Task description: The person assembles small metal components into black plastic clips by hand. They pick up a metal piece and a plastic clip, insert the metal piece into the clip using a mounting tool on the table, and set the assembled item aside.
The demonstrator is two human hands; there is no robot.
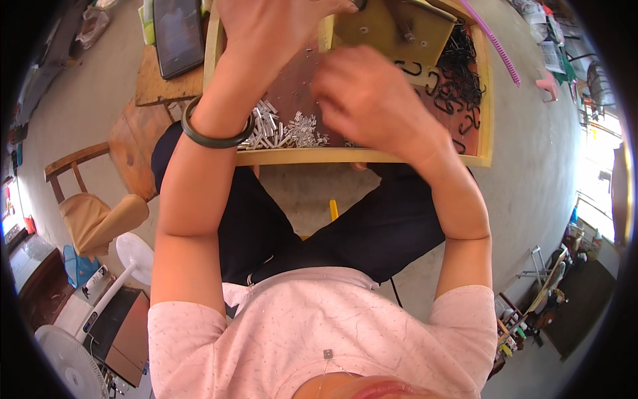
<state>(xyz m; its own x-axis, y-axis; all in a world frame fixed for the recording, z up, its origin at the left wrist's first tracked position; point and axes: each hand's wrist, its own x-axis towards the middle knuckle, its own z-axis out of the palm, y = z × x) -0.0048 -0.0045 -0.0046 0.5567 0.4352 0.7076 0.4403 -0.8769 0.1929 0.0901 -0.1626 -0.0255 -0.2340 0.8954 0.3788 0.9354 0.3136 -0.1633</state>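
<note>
My left hand (272, 23) reaches over the far left of a shallow wooden tray (359, 156), a dark bangle (216, 141) round its wrist. The picture's upper edge cuts it off, and its fingertips are near a small dark piece at the top. My right hand (372, 100) hovers over the tray's middle, its curled fingers smeared by motion; what they hold, if anything, is hidden. Small silvery metal pieces (302, 130) lie in a heap at the near left. Black metal hooks (458, 86) lie along the right side. A yellowish plate (372, 30) with small holes and a dark rod stands at the back.
A tablet-like dark device (178, 36) lies on a wooden board left of the tray. A pink-purple coil (495, 43) passes the tray's right corner. To the left stand a wooden chair (80, 159) with a tan cloth and a white fan (70, 366).
</note>
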